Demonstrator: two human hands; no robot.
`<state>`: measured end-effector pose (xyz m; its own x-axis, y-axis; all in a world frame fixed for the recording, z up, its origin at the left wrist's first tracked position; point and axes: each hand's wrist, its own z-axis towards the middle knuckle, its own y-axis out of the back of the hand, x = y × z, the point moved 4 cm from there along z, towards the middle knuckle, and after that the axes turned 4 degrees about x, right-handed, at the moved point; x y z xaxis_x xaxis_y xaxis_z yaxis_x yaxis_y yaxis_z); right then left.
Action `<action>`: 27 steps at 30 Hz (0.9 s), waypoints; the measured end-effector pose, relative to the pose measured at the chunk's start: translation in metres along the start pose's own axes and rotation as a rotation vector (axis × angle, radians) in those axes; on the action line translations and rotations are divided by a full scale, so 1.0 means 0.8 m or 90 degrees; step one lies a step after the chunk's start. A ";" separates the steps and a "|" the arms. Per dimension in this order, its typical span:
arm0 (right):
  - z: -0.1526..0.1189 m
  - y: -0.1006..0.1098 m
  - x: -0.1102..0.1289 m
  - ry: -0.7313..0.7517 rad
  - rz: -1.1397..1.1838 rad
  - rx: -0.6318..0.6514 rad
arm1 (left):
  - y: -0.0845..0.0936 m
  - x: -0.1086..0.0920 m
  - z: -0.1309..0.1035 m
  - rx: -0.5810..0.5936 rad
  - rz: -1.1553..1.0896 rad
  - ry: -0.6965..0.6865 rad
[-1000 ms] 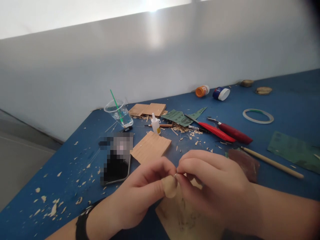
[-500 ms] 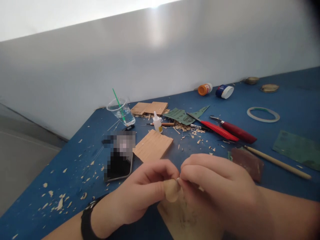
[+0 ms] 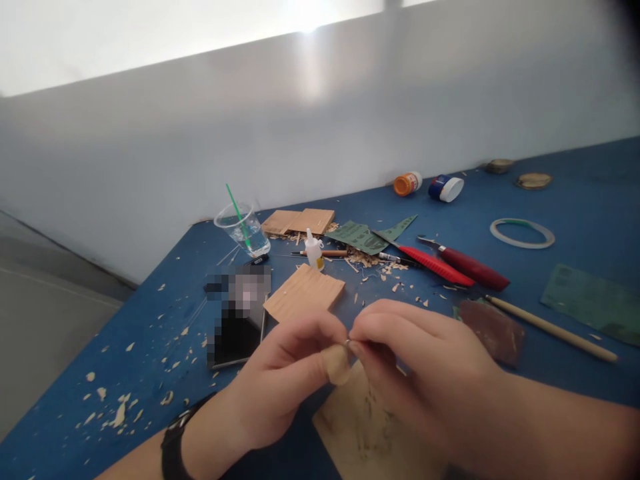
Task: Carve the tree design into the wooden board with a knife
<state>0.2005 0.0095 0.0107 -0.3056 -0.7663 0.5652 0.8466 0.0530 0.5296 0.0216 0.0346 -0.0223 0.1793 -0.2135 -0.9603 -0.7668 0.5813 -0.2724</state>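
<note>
My left hand (image 3: 285,380) is closed in a pinch on a small pale tan piece (image 3: 337,365), rounded at its lower end. Thumb and forefinger of my right hand (image 3: 420,360) are pressed together at the piece's upper right, where a tiny shiny bit (image 3: 349,342) shows between the fingertips of both hands; what the right fingers grip is too small to name. Below the hands lies a tan sheet (image 3: 360,427) with dark smudges, partly hidden by my right hand.
Beyond the hands are a wooden block (image 3: 305,292), a glue bottle (image 3: 314,252), a red knife (image 3: 437,265) and a red-handled tool (image 3: 475,265). A phone (image 3: 237,333) and a cup of water (image 3: 245,230) stand left. A wooden stick (image 3: 550,327) lies right.
Both hands have shifted slightly up and left, still together at the small piece. More of the tan sheet shows beneath them. The view has tilted a little.
</note>
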 end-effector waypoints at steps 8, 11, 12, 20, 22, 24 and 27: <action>-0.007 -0.003 -0.002 0.013 -0.044 -0.003 | -0.001 0.006 -0.003 -0.030 -0.036 0.003; -0.007 -0.004 0.000 0.001 -0.052 -0.014 | -0.003 0.011 -0.003 -0.037 -0.034 -0.006; -0.007 -0.004 0.001 0.004 -0.062 -0.023 | -0.003 0.012 -0.003 -0.036 -0.037 -0.014; -0.010 -0.005 0.010 0.020 -0.124 -0.015 | -0.008 0.012 -0.002 -0.044 -0.109 -0.023; -0.011 -0.003 0.013 0.007 -0.140 -0.021 | -0.009 0.011 -0.001 -0.049 -0.112 -0.019; -0.013 -0.004 0.015 0.000 -0.154 -0.026 | -0.011 0.011 0.000 -0.059 -0.114 -0.017; -0.014 -0.007 0.013 0.014 -0.171 -0.034 | -0.013 0.012 0.000 -0.087 -0.139 0.001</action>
<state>0.1975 -0.0062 0.0065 -0.5136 -0.7617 0.3949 0.7581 -0.1874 0.6246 0.0314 0.0260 -0.0289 0.3490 -0.3227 -0.8798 -0.7866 0.4094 -0.4622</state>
